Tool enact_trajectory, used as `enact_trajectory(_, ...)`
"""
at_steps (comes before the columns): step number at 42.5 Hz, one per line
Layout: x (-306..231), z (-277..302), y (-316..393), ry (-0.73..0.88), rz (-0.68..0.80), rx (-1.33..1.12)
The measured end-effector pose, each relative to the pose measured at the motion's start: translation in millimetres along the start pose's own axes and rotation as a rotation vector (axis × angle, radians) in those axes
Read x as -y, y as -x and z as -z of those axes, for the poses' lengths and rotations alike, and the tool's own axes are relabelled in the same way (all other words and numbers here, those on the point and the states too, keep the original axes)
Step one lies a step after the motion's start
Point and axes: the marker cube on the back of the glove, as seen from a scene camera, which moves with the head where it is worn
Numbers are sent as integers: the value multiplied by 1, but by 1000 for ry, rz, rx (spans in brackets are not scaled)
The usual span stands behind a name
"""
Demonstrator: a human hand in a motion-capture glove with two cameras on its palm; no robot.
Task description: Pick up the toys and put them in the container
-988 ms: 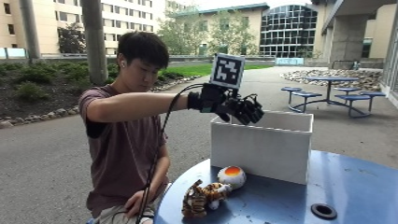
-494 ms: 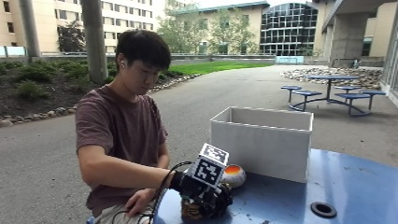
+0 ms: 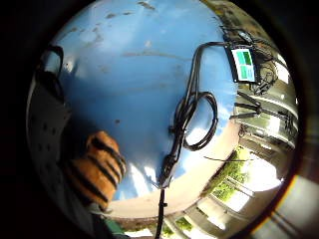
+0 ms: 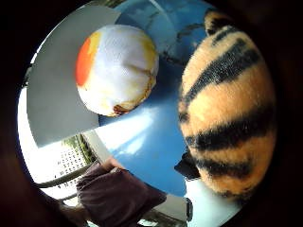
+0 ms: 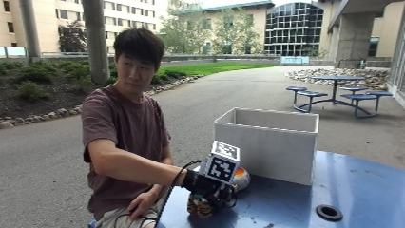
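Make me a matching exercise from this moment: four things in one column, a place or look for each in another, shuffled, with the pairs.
Things:
1. striped tiger toy
2. round white and orange toy
3. white container
4. hand

Descriptions:
A. stands open-topped on the blue table
B. gloved in black, down over a toy at the table's near edge
C. orange with black bands, close under the palm
D. lies on the table right beside the container's wall

Pairs: 1-C, 2-D, 3-A, 4-B
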Motion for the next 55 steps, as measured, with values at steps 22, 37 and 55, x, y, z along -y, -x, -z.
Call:
enact_trajectory(22,-14,267,78,-227,9,7)
enact_trajectory(37,24,327,222,-296,200,-129)
enact_trajectory(55,63,258,371,-65,393,-255)
